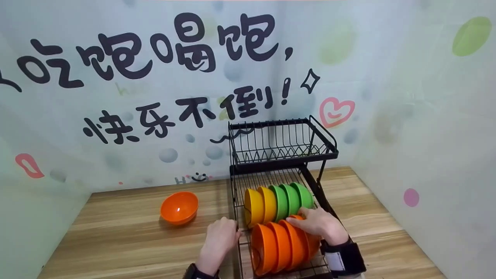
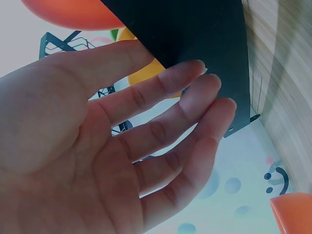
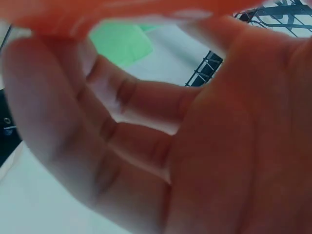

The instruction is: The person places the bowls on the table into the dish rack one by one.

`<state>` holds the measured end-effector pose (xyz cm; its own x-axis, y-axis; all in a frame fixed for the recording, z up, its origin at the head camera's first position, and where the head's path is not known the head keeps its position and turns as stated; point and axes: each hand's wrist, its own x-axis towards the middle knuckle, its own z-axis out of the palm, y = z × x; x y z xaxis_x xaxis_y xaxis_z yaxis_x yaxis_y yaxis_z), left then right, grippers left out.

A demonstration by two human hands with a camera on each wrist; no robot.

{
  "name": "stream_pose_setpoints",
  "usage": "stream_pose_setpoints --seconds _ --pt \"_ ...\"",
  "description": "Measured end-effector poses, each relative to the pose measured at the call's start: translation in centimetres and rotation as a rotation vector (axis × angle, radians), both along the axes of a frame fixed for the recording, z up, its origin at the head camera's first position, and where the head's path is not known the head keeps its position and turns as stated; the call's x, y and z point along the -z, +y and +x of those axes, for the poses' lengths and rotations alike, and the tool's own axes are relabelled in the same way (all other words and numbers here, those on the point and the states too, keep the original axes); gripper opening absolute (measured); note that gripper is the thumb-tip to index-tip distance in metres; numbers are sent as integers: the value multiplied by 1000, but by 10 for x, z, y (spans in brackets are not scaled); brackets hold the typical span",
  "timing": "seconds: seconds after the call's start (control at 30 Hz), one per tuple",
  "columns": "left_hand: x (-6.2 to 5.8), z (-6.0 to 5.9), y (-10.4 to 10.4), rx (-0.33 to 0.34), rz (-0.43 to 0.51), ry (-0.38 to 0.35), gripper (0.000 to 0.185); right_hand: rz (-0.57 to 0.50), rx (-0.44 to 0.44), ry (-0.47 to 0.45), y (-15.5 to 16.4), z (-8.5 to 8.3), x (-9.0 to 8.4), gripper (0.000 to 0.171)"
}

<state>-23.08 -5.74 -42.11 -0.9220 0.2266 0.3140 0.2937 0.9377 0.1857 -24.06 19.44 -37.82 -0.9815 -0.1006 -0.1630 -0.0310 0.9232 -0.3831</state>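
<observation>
My right hand (image 1: 321, 225) grips an orange bowl (image 1: 314, 245) at the right end of a front row of several orange bowls (image 1: 267, 250). These stand on edge in the lower tier of a black dish rack (image 1: 286, 166). In the right wrist view the bowl's orange side (image 3: 146, 12) spans the top, with curled fingers (image 3: 44, 97) beneath it. My left hand (image 1: 221, 234) holds the rack's left edge. Close up, its bent fingers (image 2: 161, 131) lie against the dark panel (image 2: 204, 29), and the thumb's tip is hidden at the panel's edge.
Behind the orange row stand yellow bowls (image 1: 252, 207) and green bowls (image 1: 304, 193), also on edge. One more orange bowl (image 1: 179, 208) sits on the wooden table (image 1: 124, 232) left of the rack. Printed walls (image 1: 407, 116) enclose the back and right.
</observation>
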Motion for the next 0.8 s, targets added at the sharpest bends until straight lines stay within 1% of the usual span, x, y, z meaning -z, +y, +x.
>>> stream_pose_setpoints --seconds 0.17,0.4,0.8 --pt "0 -1 0 0 0 1 19 9 -10 -18 1 -1 0 38" --pt "1 0 0 -1 -10 15 21 8 -10 -56 1 -1 -1 44" --pt "0 -1 0 6 -2 17 20 30 -1 -46 3 0 -2 47"
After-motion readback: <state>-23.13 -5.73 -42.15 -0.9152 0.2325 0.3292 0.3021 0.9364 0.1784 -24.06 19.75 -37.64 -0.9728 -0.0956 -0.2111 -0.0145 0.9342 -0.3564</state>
